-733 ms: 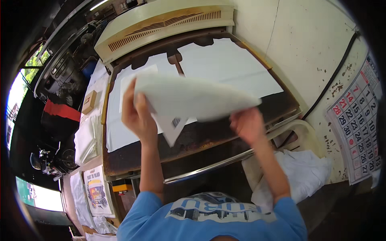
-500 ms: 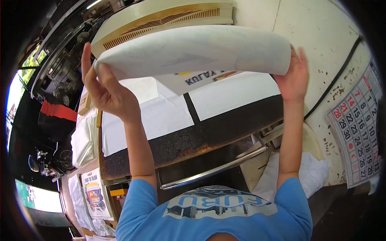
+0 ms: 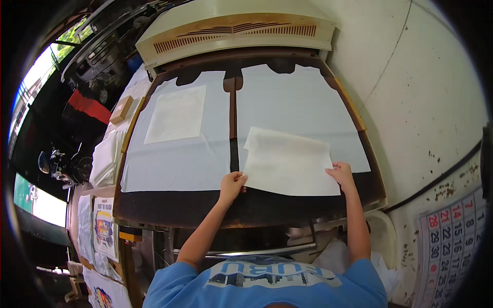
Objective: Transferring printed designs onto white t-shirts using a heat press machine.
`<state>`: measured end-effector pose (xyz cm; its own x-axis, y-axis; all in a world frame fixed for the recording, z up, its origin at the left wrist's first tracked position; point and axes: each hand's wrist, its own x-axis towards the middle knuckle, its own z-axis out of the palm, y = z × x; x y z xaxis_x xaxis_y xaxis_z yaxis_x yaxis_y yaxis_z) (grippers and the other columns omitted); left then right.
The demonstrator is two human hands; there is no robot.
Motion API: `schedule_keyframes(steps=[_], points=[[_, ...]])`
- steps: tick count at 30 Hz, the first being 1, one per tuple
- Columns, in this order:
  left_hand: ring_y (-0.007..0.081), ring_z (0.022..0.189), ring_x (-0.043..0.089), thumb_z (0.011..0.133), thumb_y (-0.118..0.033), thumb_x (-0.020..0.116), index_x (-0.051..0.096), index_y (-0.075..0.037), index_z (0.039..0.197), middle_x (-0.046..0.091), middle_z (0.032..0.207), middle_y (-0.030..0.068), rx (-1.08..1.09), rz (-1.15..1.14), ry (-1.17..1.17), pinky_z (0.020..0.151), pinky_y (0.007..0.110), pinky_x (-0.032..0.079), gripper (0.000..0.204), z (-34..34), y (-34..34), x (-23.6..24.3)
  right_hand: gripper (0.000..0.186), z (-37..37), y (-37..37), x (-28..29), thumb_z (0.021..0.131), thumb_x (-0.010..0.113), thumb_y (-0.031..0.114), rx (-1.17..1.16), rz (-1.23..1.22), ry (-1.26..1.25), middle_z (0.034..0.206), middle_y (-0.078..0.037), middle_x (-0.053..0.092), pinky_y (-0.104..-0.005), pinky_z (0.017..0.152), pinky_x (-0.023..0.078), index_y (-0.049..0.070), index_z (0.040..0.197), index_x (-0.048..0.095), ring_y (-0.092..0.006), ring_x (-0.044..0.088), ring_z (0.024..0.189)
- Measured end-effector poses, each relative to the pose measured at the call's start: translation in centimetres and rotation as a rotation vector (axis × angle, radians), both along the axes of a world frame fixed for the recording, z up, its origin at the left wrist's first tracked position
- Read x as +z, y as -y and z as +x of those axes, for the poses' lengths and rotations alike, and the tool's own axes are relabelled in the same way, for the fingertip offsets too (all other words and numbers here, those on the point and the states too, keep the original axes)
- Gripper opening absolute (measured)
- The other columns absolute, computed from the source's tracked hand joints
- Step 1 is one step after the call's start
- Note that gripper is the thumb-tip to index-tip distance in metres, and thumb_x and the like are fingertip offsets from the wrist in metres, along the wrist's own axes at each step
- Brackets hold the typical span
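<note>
left hand [image 3: 233, 187] and right hand [image 3: 341, 175] pinching a white paper sheet [image 3: 288, 163] by opposite sides | sheet between them over right fabric panel [image 3: 303, 105], lower and flatter than its raised curl earlier | beyond left hand: second sheet [image 3: 177, 115] on left fabric panel [image 3: 177, 167] | farther left: cardboard box [image 3: 121, 110], contents hidden
</note>
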<state>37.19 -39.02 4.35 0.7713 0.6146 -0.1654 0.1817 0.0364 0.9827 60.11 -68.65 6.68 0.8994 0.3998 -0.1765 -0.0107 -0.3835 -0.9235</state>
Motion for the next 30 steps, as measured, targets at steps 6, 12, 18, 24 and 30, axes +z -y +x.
schedule_keyframes(steps=[6,12,18,24,30], points=[[0.0083,0.048,0.050,0.081,-0.015,0.058,0.061,0.002,0.078,0.050,0.054,0.0003,0.118,0.388,0.259,0.045,0.024,0.042,0.017,10.4,-1.1,7.7,0.033,8.1,-3.6,8.5,0.069,0.066,0.005,-0.104,-0.049,0.572,0.076,-0.003,0.059,-0.0224,0.062,0.043,-0.006,0.099,0.059,-0.0076,0.052,0.068],[0.0085,0.051,0.052,0.082,-0.016,0.058,0.061,0.002,0.084,0.054,0.064,0.0010,0.234,0.270,0.367,0.046,0.023,0.046,0.018,16.7,-0.7,12.8,0.034,16.1,-5.7,10.3,0.069,0.066,0.010,-0.262,0.278,0.734,0.064,-0.006,0.052,-0.0258,0.059,0.040,-0.003,0.100,0.060,-0.0119,0.047,0.061],[0.0108,0.048,0.055,0.079,-0.015,0.058,0.062,0.002,0.087,0.056,0.061,0.0043,0.270,0.230,0.145,0.042,0.024,0.044,0.020,20.0,-2.1,5.4,0.042,20.0,-6.7,4.5,0.068,0.070,0.014,-0.154,0.008,0.516,0.079,-0.009,0.063,-0.0233,0.063,0.044,-0.004,0.104,0.059,-0.0118,0.057,0.071],[0.0125,0.053,0.057,0.078,-0.010,0.059,0.061,0.003,0.093,0.058,0.068,0.0071,0.200,0.194,-0.116,0.046,0.024,0.048,0.020,21.7,-1.3,1.8,0.038,23.8,-7.4,-2.0,0.068,0.067,0.017,-0.167,0.007,0.392,0.078,-0.011,0.062,-0.0278,0.065,0.045,-0.004,0.100,0.061,-0.0168,0.058,0.071],[0.0170,0.066,0.062,0.076,0.006,0.055,0.055,0.010,0.103,0.061,0.078,0.0142,0.182,-0.030,-0.027,0.063,0.024,0.055,0.028,20.4,-2.9,0.1,0.046,21.8,-7.3,-1.2,0.065,0.065,0.008,-0.065,0.057,0.018,0.090,-0.014,0.062,-0.0288,0.069,0.046,-0.007,0.107,0.056,-0.0197,0.059,0.078]])
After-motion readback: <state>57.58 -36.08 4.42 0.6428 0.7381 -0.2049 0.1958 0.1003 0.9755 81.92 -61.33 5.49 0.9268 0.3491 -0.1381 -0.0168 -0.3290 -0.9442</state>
